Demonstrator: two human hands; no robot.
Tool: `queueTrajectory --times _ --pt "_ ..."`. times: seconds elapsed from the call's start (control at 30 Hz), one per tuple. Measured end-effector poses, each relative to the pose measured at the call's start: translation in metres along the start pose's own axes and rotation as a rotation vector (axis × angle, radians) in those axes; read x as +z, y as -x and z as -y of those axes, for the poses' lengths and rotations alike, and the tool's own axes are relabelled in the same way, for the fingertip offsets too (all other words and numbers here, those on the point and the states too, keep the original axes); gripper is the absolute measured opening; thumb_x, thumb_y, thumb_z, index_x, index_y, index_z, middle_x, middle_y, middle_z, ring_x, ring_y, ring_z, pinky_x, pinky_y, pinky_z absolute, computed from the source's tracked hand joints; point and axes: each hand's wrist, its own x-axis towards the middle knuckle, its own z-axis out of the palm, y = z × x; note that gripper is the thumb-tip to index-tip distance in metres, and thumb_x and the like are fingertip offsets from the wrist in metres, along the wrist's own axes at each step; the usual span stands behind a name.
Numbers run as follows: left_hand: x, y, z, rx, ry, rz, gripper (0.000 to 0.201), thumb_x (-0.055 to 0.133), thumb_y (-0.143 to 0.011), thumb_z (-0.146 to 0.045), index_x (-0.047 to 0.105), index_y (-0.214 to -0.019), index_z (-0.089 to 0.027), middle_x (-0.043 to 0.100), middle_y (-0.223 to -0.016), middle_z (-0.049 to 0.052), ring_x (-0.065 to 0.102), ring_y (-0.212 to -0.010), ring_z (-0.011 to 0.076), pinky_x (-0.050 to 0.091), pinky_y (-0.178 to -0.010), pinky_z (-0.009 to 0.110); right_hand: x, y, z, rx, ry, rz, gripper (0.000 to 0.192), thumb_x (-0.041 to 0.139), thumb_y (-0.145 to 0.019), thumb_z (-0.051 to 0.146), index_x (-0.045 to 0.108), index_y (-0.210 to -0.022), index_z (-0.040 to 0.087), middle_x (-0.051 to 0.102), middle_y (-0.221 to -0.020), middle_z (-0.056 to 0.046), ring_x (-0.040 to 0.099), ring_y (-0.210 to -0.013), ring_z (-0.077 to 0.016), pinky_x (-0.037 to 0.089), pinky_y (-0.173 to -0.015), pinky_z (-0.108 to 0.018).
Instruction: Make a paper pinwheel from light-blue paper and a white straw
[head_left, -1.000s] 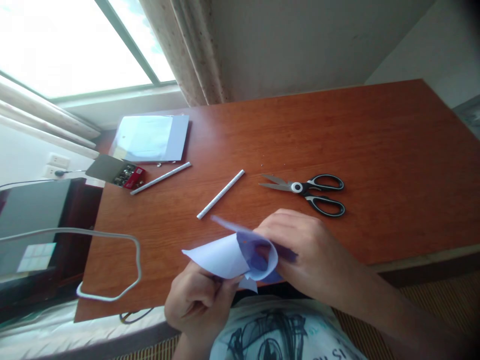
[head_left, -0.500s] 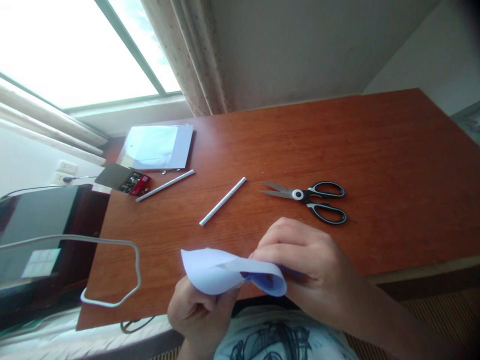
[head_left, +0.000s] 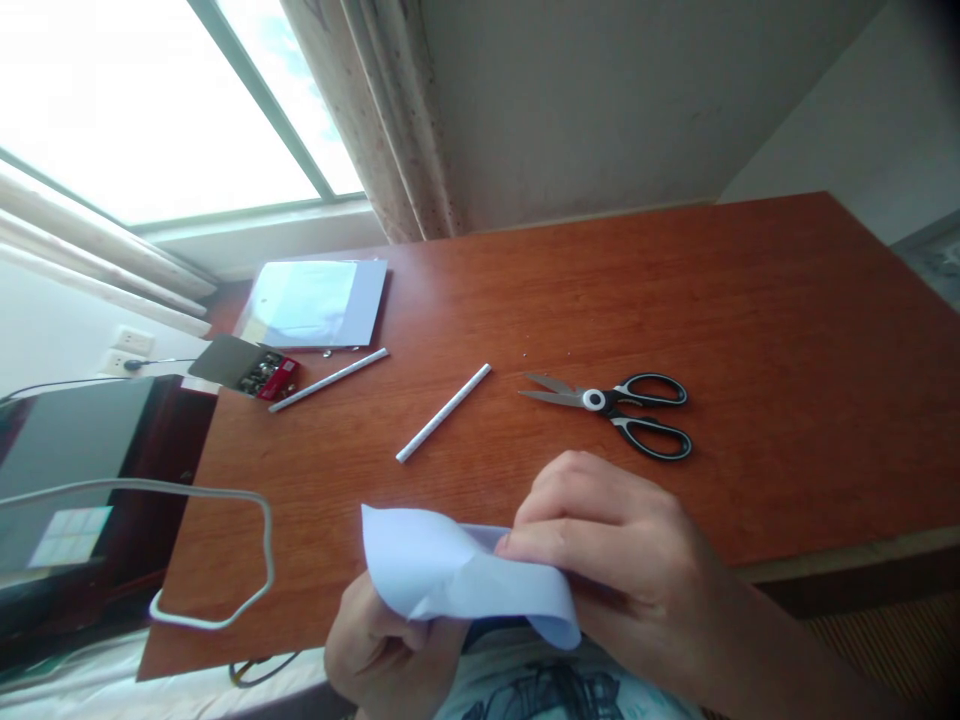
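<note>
The white paper has flopped over from an open curl and now spans between the left grip, pinching one side, and the right grip, pinching the other, where light, even tension should best avoid creases.

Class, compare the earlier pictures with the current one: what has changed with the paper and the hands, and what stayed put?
The paper has turned: its curled hollow, first open to the camera, is now hidden, and its right end bends downward. The left hand and right hand both kept hold; nothing was let go. The scissors and both white sticks stayed where they lay.
</note>
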Motion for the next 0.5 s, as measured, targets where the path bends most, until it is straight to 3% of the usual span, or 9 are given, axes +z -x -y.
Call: queueTrajectory --times 0.2,0.37,0.5 --pt "-0.007 0.003 -0.002 -0.051 0.002 0.003 0.046 0.071 -0.061 0.005 0.032 -0.055 -0.02 0.046 -0.048 -0.011 0.042 -0.04 0.0039 0.033 -0.039 0.016 -0.002 -0.001 -0.002 -0.03 0.007 0.01 0.022 0.07 -0.085 -0.001 0.073 -0.103 0.012 0.073 -0.095 -0.005 0.06 -0.089 -0.0175 0.047 -0.081 -0.032" --pt "-0.006 0.006 -0.001 -0.098 0.02 -0.011 0.04 0.075 -0.064 -0.002 0.041 -0.053 -0.02 0.049 -0.047 -0.01 0.043 -0.039 0.0066 0.038 -0.04 0.019 -0.002 -0.003 -0.001 -0.066 0.025 -0.015 0.015 0.069 -0.089 0.003 0.074 -0.101 0.011 0.074 -0.095 -0.007 0.061 -0.088 -0.0179 0.048 -0.08 -0.033" --pt "-0.009 0.02 -0.004 -0.341 0.139 -0.005 0.046 0.084 -0.072 -0.023 0.044 -0.049 -0.021 0.055 -0.048 -0.005 0.047 -0.04 0.0097 0.042 -0.04 0.023 -0.003 -0.003 0.002 -0.07 0.018 0.012 0.017 0.064 -0.092 0.003 0.074 -0.102 0.012 0.074 -0.094 -0.007 0.062 -0.088 -0.0178 0.05 -0.082 -0.033"
